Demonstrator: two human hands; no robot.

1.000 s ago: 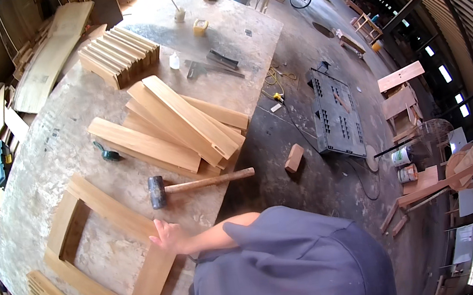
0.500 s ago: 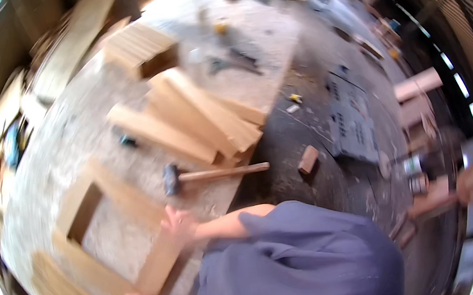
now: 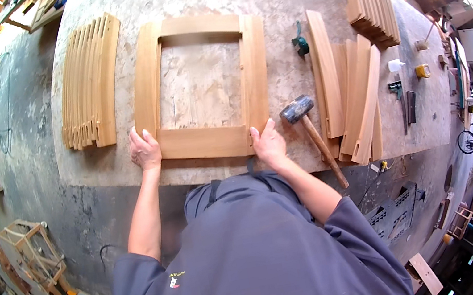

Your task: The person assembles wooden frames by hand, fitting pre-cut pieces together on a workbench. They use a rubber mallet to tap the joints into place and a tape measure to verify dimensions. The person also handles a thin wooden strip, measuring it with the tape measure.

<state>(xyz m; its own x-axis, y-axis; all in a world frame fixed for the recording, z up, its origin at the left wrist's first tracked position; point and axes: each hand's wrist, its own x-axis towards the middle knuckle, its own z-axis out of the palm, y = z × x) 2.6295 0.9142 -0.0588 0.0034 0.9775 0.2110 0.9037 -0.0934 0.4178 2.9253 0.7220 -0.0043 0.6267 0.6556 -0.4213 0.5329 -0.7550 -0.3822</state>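
A rectangular wooden frame (image 3: 204, 142) lies flat on the worktable in front of me, made of two long side pieces joined by two crosspieces. My left hand (image 3: 145, 149) grips its near left corner, fingers over the outer edge. At the near right corner my right hand (image 3: 270, 145) holds the side piece, thumb on top. A hammer (image 3: 296, 109) with a heavy dark head and a wooden handle rests just right of my right hand, its handle reaching past the table's near edge. The undersides of both grips are hidden.
Slotted wooden pieces (image 3: 89, 84) stand in a row left of the frame. Loose boards (image 3: 360, 102) lie fanned out at the right, beyond the hammer. Farther back is a stack of wooden blocks (image 3: 369, 6). A small green tool (image 3: 299, 40) and a yellow-labelled container (image 3: 422, 71) are on the worktable (image 3: 203, 97).
My view has turned, so the frame now sits straight ahead of me instead of at the lower left. Both hands stay at its near corners.
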